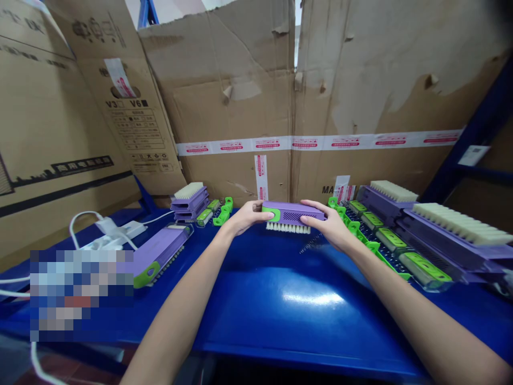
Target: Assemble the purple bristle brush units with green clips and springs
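Note:
A purple brush body with a green end piece is held level above the blue table, its pale bristles facing down. My left hand grips its left end, the thumb on the green part. Around the right end are the fingers of my right hand, thumb on the slotted front side. A small dark spring-like coil appears just below my right hand. To the right, green plastic pieces stand in a row beside clear-and-green parts.
Stacked purple bodies with bristle blocks are at the right; a smaller purple stack stands at the back left. Another purple brush lies left, near a white power strip with cables. Cardboard walls the blue table.

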Action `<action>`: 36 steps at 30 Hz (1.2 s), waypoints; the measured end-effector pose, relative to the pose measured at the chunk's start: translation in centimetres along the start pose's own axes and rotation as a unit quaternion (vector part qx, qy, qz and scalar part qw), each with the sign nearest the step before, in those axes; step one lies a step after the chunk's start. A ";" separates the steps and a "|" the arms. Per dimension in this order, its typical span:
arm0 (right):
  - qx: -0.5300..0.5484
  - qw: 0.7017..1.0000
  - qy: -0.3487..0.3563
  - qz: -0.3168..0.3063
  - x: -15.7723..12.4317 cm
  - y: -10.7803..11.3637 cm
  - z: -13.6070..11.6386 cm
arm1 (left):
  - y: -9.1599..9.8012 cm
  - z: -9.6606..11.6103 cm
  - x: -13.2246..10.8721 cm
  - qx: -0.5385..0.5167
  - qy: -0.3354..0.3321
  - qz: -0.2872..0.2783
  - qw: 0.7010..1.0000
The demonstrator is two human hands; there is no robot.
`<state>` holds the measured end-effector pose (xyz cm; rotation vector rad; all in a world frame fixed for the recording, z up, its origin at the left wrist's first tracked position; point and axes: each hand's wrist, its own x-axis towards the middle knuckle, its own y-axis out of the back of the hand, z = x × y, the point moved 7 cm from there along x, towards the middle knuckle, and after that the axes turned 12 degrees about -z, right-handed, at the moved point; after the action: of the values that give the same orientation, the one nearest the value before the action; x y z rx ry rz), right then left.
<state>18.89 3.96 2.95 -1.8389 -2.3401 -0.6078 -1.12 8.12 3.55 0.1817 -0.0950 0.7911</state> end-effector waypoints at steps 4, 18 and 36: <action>0.011 1.000 0.007 0.009 0.0 0.0 0.0 | 0.2 0.1 0.1 0.030 -0.006 0.013 0.999; 0.200 0.978 -0.008 -0.052 -0.1 -1.1 0.6 | -0.6 1.7 0.1 0.106 -0.076 0.051 0.990; 0.200 0.979 0.007 -0.044 0.2 -0.1 -0.5 | -1.3 3.0 0.1 0.070 -0.126 0.070 0.987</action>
<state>18.66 3.94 3.49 -1.5526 -2.3284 -0.1366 -0.15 6.65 6.34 0.4123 -0.2945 0.9138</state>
